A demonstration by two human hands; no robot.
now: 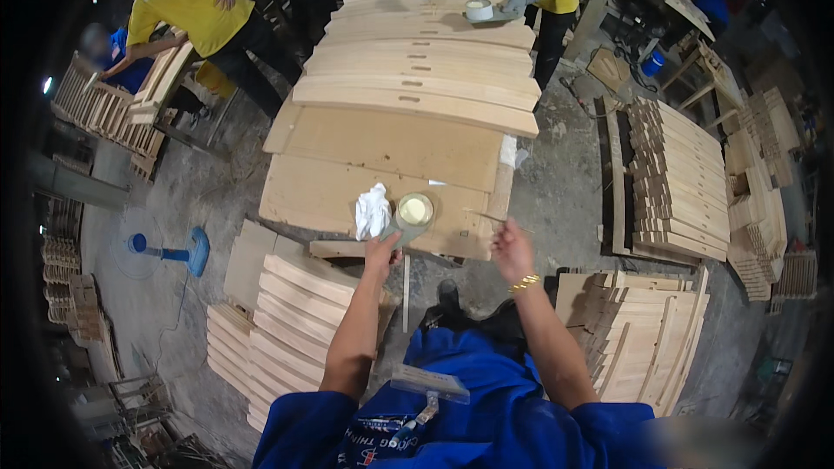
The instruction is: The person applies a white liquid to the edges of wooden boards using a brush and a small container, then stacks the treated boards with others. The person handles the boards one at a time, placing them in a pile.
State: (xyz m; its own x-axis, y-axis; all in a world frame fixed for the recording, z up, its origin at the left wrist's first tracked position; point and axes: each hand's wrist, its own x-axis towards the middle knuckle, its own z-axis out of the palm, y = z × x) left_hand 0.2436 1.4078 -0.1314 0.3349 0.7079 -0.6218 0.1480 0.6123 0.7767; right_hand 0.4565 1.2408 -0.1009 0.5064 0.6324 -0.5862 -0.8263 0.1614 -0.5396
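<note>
In front of me, my left hand [382,254] is closed at the near side of a round cup [414,211] of pale yellow paste or liquid, gripping a grey handle-like piece below it. Beside the cup on its left lies a crumpled white cloth [373,211]. My right hand [511,252] is raised near the right edge of the cardboard-covered table [347,143], fingers pinched on a thin stick [488,216] that points left. Beyond the cardboard, several pale curved wooden slats [417,104] with small slots lie side by side.
Across the table, a person in grey gloves [514,6] holds a white round tub [478,9]. Two other people stand at the far left. Stacked wooden slats [300,300] lie at my near left, with more stacks [682,178] at the right. A blue fan [196,252] stands on the left floor.
</note>
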